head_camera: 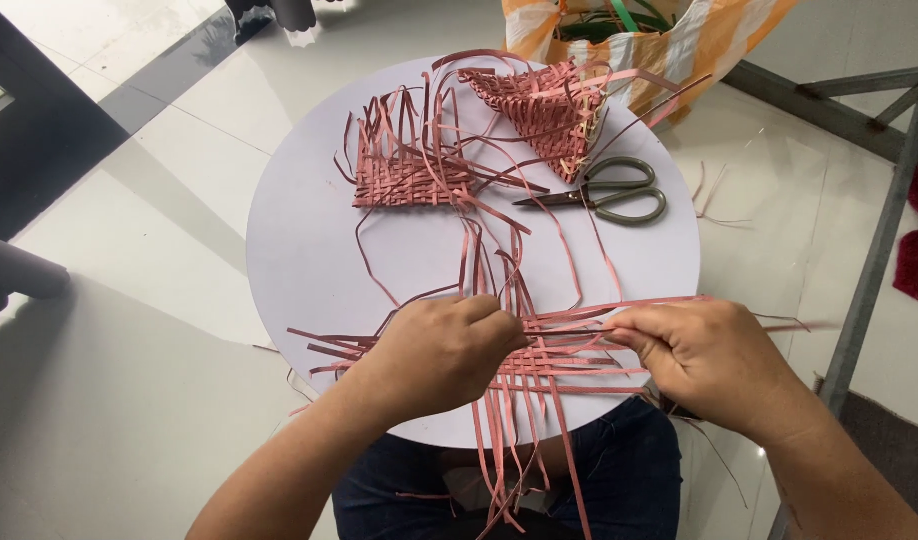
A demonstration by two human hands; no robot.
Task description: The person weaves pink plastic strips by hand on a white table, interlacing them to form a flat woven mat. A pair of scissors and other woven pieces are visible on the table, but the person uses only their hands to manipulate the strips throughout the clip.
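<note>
On the round white bench (309,250), the left hand (444,350) and right hand (704,355) each pinch pink strips of a half-woven mat (564,365), scissors (609,190) lying beyond.

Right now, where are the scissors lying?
In the head view, the scissors lie on the round white board, upper right, beside the cone-shaped woven piece.

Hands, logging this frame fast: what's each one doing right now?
Left hand: closed, pinching the pink strips of the woven mat.
Right hand: closed, pinching a strip at the mat's right side.
</note>
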